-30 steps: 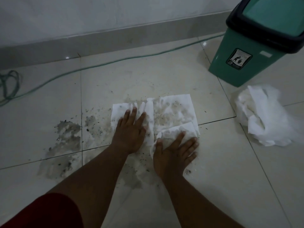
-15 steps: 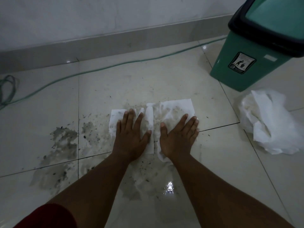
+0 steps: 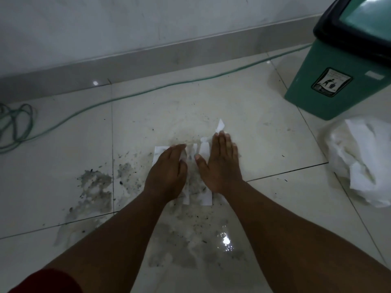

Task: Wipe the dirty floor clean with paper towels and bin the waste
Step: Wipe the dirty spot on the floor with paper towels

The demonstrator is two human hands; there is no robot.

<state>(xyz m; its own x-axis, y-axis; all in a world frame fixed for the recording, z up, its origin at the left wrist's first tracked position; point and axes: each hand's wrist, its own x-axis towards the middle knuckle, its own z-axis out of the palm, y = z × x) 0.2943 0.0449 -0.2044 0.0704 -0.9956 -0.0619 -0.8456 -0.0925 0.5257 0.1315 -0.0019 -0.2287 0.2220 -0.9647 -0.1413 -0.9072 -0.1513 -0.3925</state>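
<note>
Both hands flat, fingers spread: left hand [image 3: 167,172] and right hand [image 3: 222,163] press thin, soggy, speckled paper towels [image 3: 204,194] onto glossy tile floor [image 3: 264,144], centre frame; gritty grey dirt [image 3: 95,187] lower left.

Pretty bare corner of a room. Pale glossy floor tiles [image 3: 211,102] with thin dark grout lines, shiny enough that there's a bright spot of light reflecting off a wet patch [image 3: 226,242] near the bottom. The wall [image 3: 148,22] is plain white-ish with some faint scuffs, and a grey skirting strip [image 3: 169,58] runs along its base. A thin green cable [image 3: 135,95] snakes across the floor close to the skirting and bunches into loose loops at the far left. Lighting is dim and a bit bluish overall.
</note>
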